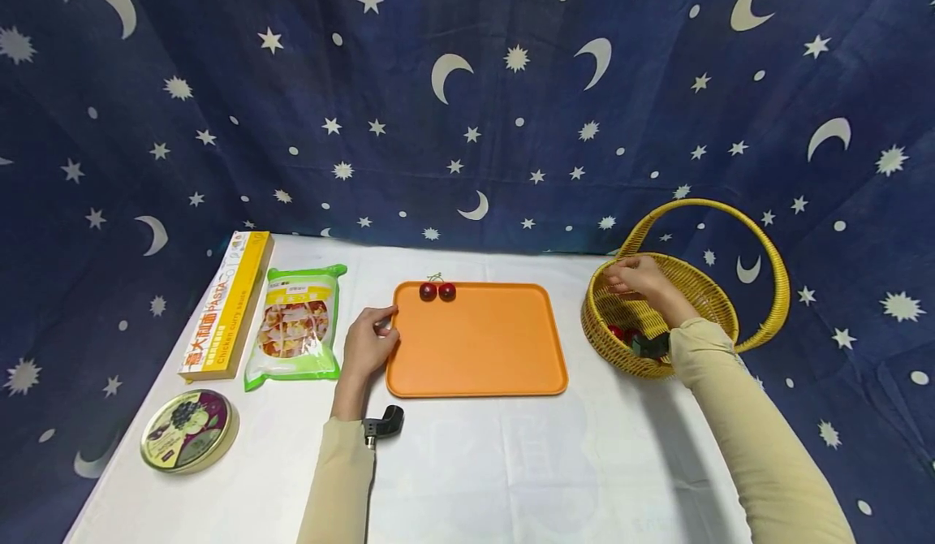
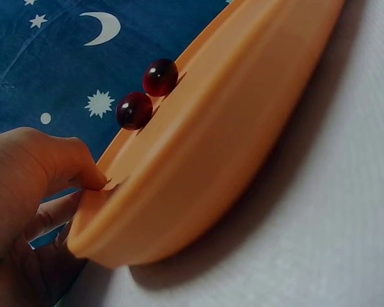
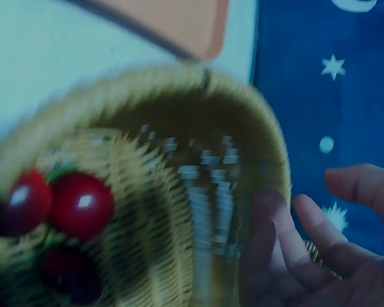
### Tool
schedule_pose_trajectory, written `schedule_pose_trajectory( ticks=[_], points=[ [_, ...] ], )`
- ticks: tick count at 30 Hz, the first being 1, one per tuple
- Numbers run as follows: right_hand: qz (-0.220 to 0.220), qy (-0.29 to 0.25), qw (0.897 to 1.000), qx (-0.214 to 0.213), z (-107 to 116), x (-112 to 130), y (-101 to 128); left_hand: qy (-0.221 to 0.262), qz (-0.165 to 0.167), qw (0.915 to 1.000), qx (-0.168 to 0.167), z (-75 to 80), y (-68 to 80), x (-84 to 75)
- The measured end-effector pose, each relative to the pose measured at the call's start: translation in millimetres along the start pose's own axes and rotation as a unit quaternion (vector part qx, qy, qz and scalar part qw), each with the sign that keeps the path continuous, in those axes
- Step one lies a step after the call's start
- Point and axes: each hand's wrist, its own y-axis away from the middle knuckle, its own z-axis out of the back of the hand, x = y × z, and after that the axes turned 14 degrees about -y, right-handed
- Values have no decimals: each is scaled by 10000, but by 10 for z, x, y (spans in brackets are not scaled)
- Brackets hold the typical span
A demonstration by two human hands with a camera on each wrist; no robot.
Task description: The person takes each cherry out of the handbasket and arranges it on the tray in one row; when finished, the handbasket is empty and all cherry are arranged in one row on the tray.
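My left hand [image 1: 368,343] pinches the left rim of an orange tray [image 1: 475,349], thumb inside the edge and fingers outside it, as the left wrist view shows. A pair of dark red cherries [image 1: 428,291] joined by green stems lies at the tray's far left edge. On the right, my right hand [image 1: 643,278] is over a yellow woven basket [image 1: 601,347] with a tall handle. Its fingers overlap the basket's rim in the right wrist view, with thumb apart and nothing between them. Several red cherries [image 3: 83,204] lie in the basket, slightly blurred.
Left of the tray lie a green and clear food packet [image 1: 294,329], a yellow and white pasta box [image 1: 228,308] and a round tin [image 1: 188,430]. All stand on a white-covered table [image 1: 497,471]. A dark blue curtain [image 1: 409,170] with moons and stars hangs behind.
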Motion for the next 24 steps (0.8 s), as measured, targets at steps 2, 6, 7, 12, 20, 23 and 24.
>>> schedule_pose_trajectory(
  ticks=[2,6,7,12,20,23,24],
  points=[
    [-110,97,9998,155,63,-33,13,-8,-12,10000,-12,-4,-1,6],
    [-316,365,9969,614,163,-101,44,-22,-11,10000,-15,-7,-3,12],
    [-373,450,9955,748,183,-118,51,-14,-2,10000,-12,-9,-3,13],
    [-703,661,9870,1284,246,-204,55,-19,19,10000,-15,-26,-17,30],
    [-979,532,9746,1943,222,-275,29,-24,92,9999,32,-37,-21,43],
    [-1049,364,9695,2186,228,-308,-7,-33,9,10000,-48,-33,-19,31],
    [-1065,289,9674,2282,233,-321,-19,-35,-22,10000,-83,-33,-19,28]
  ],
)
